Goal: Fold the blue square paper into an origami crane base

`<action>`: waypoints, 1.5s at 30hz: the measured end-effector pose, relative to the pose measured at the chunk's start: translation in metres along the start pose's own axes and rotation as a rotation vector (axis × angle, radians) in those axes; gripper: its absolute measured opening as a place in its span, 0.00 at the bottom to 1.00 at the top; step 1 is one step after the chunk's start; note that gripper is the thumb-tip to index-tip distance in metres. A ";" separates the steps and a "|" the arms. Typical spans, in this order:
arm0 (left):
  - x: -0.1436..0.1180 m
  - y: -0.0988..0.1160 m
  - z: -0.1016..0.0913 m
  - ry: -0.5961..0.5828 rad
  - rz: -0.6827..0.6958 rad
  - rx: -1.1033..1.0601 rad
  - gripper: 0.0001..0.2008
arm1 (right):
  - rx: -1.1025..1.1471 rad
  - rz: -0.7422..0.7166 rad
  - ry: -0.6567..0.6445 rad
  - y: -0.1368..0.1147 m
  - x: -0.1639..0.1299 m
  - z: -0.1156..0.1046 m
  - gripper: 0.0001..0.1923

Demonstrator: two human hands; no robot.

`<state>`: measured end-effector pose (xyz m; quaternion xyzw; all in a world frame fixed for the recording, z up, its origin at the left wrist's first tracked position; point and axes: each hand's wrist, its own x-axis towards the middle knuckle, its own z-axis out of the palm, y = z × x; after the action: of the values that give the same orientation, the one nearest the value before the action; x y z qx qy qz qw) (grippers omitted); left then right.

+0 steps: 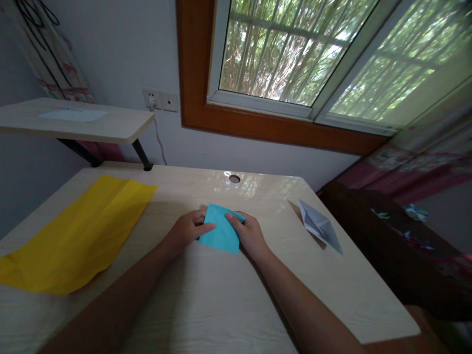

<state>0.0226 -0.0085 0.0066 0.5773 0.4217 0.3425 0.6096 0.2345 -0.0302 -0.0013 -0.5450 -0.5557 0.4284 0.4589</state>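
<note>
Blue paper point(220, 238), pinched by the fingers point(206, 228) of the left hand point(187, 228) and right hand point(251, 236) toward the counter's point(221, 305) far edge, could be creased askew by uneven pulling, though its underside cannot be judged.

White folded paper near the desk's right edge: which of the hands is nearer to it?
Right. The right hand is left of the white folded paper, apart from it; the left hand is farther left, across the blue paper.
</note>
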 end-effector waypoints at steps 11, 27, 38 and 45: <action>0.002 -0.001 -0.007 0.176 0.017 -0.033 0.16 | -0.010 -0.069 0.109 -0.002 0.002 -0.005 0.22; 0.006 -0.005 -0.020 0.319 0.056 -0.038 0.18 | 0.081 -0.044 0.071 -0.007 0.003 -0.010 0.16; 0.008 -0.007 -0.025 0.366 0.068 -0.097 0.20 | 0.043 -0.074 0.082 -0.003 0.005 -0.013 0.17; 0.006 -0.003 -0.020 0.241 0.094 -0.219 0.35 | 0.134 -0.034 0.098 -0.005 0.007 -0.011 0.18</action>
<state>0.0069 0.0049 0.0029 0.4816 0.4242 0.4812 0.5971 0.2446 -0.0240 0.0058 -0.5239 -0.5119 0.4296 0.5281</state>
